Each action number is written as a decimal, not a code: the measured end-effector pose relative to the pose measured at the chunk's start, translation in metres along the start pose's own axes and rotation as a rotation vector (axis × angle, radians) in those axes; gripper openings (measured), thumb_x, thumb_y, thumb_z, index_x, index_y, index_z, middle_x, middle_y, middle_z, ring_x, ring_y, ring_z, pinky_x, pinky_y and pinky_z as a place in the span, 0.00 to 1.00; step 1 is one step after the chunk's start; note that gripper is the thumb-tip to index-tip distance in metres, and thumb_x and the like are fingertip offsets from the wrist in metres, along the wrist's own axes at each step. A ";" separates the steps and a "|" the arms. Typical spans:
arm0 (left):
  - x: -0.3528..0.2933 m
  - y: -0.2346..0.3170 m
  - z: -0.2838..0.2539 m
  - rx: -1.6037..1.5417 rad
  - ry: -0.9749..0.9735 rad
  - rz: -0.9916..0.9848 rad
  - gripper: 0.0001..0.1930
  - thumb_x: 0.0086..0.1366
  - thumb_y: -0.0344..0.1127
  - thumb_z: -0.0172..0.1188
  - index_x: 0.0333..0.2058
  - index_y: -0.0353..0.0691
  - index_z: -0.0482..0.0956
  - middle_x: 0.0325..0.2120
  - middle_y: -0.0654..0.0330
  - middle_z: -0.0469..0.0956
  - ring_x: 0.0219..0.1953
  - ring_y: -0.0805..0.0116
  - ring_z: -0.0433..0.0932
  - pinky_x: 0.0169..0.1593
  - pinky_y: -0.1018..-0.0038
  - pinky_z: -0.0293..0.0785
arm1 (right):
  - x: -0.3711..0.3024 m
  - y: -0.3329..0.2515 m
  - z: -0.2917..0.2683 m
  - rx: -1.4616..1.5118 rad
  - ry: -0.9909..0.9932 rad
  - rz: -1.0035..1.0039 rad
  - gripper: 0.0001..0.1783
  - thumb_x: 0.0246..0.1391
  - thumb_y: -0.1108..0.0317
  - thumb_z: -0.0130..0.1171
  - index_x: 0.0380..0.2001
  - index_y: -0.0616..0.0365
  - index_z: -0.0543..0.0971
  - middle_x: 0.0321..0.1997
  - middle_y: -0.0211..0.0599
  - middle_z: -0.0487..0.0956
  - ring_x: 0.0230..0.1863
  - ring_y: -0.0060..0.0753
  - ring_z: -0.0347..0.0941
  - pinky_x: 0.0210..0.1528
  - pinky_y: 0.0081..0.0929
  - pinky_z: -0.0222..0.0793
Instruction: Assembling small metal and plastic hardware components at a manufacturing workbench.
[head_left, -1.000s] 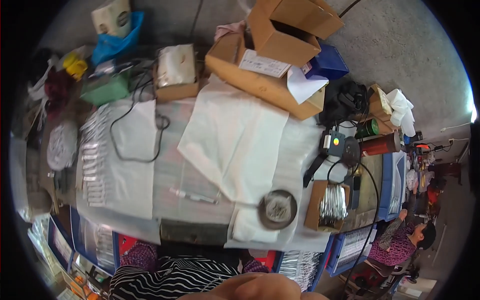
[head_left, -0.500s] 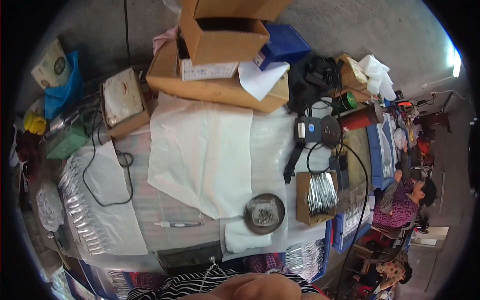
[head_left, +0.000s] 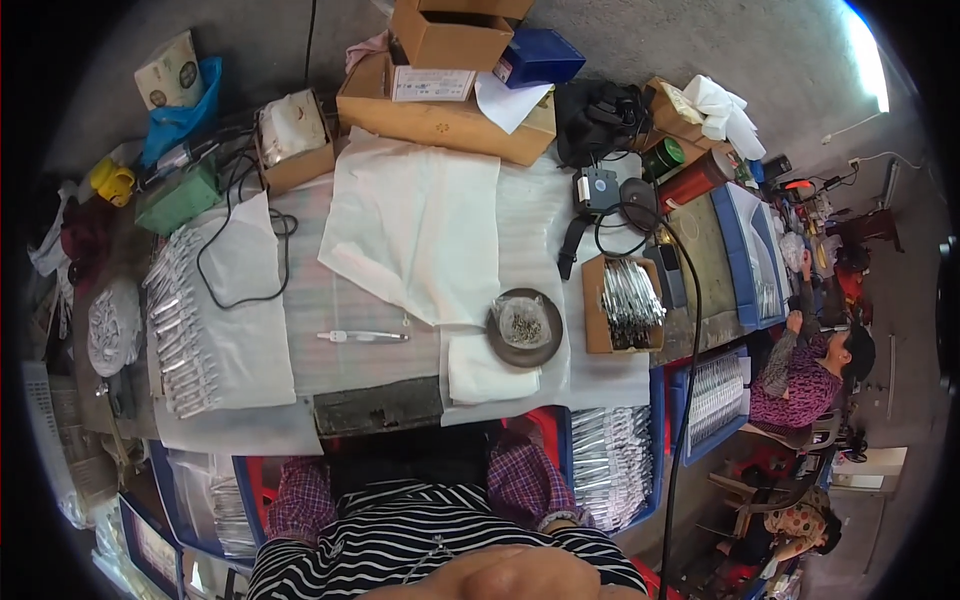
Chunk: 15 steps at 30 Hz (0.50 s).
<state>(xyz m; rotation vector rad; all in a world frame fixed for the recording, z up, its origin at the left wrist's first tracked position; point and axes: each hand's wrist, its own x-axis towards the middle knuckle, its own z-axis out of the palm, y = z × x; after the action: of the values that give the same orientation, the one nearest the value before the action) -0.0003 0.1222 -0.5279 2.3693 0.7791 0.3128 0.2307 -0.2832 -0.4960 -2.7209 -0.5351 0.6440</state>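
Neither of my hands shows. Only my plaid sleeves appear below the table's front edge, above my striped shirt, and they run into the dark gap under the table. Nearest to them on the table are a dark slab and a folded white cloth. Just beyond stands a round dark dish of small metal bits. A slim pen-like tool lies on the striped cover. A large white sheet covers the middle.
A small cardboard box of silvery pieces stands right of the dish. Rows of silvery pieces and a black cable lie at left. Cardboard boxes line the back. Blue trays sit below; a seated co-worker works at right.
The view has swung and tipped down, so the table has slid up in the picture. My plaid sleeves and striped shirt now show at the bottom. Nothing on the table has moved.
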 end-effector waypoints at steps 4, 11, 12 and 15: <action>-0.060 0.007 -0.001 0.024 -0.001 -0.042 0.17 0.57 0.36 0.53 0.46 0.41 0.75 0.46 0.49 0.74 0.48 0.53 0.72 0.51 0.62 0.69 | -0.006 0.012 0.007 -0.173 -0.052 -0.096 0.20 0.61 0.46 0.43 0.51 0.40 0.71 0.38 0.37 0.77 0.26 0.34 0.71 0.23 0.37 0.64; -0.182 0.039 -0.036 0.067 0.026 -0.178 0.18 0.56 0.36 0.54 0.46 0.41 0.75 0.47 0.49 0.73 0.49 0.51 0.72 0.52 0.61 0.69 | 0.034 0.111 0.077 -0.069 -0.336 -0.238 0.22 0.59 0.43 0.43 0.54 0.34 0.70 0.40 0.40 0.78 0.27 0.36 0.74 0.25 0.37 0.68; -0.206 0.034 -0.052 0.145 0.042 -0.238 0.18 0.56 0.36 0.54 0.46 0.41 0.75 0.47 0.48 0.73 0.49 0.51 0.72 0.52 0.61 0.69 | 0.008 0.046 0.052 -0.090 -0.287 -0.265 0.19 0.57 0.50 0.50 0.50 0.38 0.75 0.39 0.41 0.80 0.29 0.36 0.77 0.29 0.31 0.71; -0.205 0.083 -0.090 0.049 -0.010 -0.442 0.19 0.52 0.38 0.57 0.44 0.41 0.77 0.46 0.48 0.74 0.50 0.48 0.70 0.51 0.57 0.69 | -0.050 -0.022 -0.036 0.337 -0.231 -0.329 0.14 0.55 0.63 0.56 0.42 0.58 0.81 0.45 0.42 0.80 0.43 0.32 0.77 0.42 0.24 0.71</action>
<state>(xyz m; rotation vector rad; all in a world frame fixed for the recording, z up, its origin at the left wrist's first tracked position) -0.1615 -0.0098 -0.4119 2.1639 1.2843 0.0957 0.2000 -0.2914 -0.4386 -2.1945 -0.8246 0.8726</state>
